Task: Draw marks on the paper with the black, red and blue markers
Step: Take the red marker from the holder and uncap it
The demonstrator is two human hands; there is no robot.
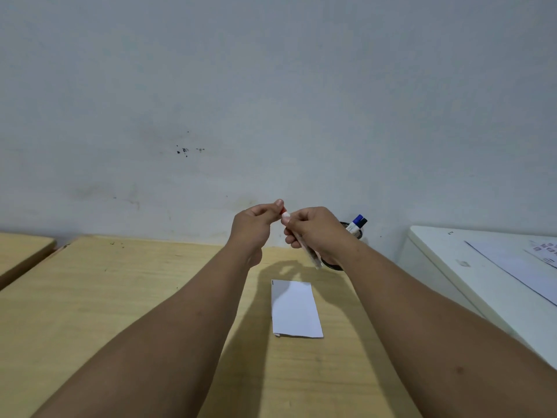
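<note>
Nearest: 2 bare forearms over a pale wood-grain desk (90,297). Flat white rectangular paper (295,309) lies on it between the arms, 1 short black mark at its top-left corner. Above the paper, right hand (313,233) is wrapped around the barrel of the red marker (304,242), slim white cylinder, tilted. Left hand (256,224) pinches its red cap end. Behind, black mesh cup (355,233) holds blue marker (357,222) and black marker (363,222). Scuffed white wall (271,101) at back.

There were 2 hands (253,227), 3 markers: 1 red (284,213) held, 2 in 1 mesh cup (357,233). 1 paper (295,309), 2 wooden counters (120,297).
</note>
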